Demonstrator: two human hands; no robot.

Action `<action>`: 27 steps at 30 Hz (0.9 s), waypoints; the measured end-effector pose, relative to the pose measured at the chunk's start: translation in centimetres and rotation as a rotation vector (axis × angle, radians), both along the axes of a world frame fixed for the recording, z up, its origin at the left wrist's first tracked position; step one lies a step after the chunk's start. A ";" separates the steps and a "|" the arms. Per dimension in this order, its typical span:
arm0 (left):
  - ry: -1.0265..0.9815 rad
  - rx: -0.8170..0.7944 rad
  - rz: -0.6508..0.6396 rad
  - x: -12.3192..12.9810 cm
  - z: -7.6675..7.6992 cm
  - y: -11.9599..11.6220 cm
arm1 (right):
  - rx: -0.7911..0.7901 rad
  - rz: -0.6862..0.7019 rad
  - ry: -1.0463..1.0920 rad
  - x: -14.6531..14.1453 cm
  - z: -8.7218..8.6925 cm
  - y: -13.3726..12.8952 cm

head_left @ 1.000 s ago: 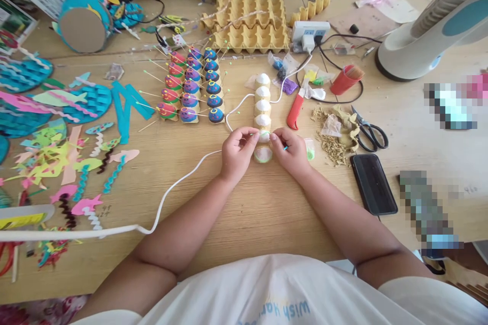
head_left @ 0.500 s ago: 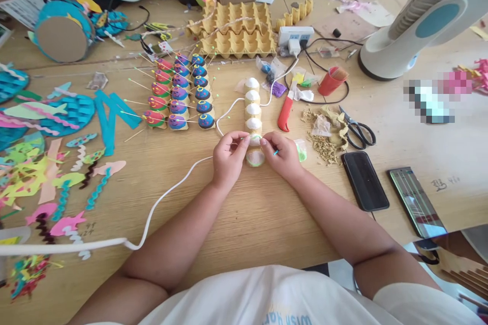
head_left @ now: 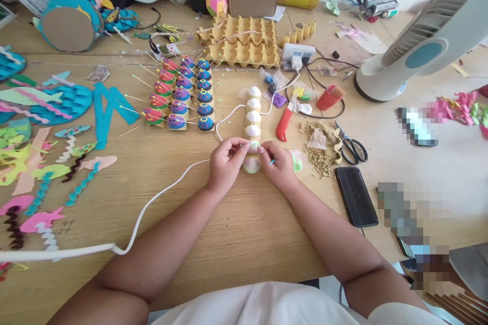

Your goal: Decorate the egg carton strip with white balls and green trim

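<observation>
A column of white-topped egg-carton cups [head_left: 253, 118] stands upright in front of me. My left hand [head_left: 227, 160] touches the left side of a cup near the column's lower end, thumb and forefinger pinched together. From the right, my right hand [head_left: 279, 162] meets the same cup, its fingers closed, with a small blue tip [head_left: 272, 161] poking out of them. A thin pale green strand lies on the cup between my fingertips; which hand grips it is hard to make out. The lowest cup [head_left: 251, 165] has a green line along its edge.
Painted cups [head_left: 178, 106] with pins stand left of the column. A red-handled knife [head_left: 283, 123], scissors [head_left: 353, 146], a black phone [head_left: 357, 196] and a white fan [head_left: 412, 51] are on the right. A white cable [head_left: 152, 190] crosses the table. Paper fish lie far left.
The camera view has shifted slightly. Both hands remain at the same cup, with only small finger movements.
</observation>
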State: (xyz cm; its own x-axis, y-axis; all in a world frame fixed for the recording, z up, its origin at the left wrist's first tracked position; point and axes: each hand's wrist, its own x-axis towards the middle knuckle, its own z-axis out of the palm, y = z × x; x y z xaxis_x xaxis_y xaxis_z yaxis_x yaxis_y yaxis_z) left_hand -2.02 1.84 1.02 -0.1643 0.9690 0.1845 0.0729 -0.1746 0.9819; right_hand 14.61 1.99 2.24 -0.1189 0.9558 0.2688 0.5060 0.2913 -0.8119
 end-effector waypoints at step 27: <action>0.044 0.041 0.019 -0.1 0.1 -0.3 | 0.016 0.005 -0.010 -0.1 0.2 0.0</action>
State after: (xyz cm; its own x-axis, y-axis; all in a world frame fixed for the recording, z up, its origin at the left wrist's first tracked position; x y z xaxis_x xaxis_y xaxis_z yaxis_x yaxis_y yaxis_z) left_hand -2.09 1.55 1.14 -0.1738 0.9571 0.2318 0.1198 -0.2131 0.9697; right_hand 14.49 2.01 2.41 -0.1268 0.9506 0.2833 0.5123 0.3074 -0.8019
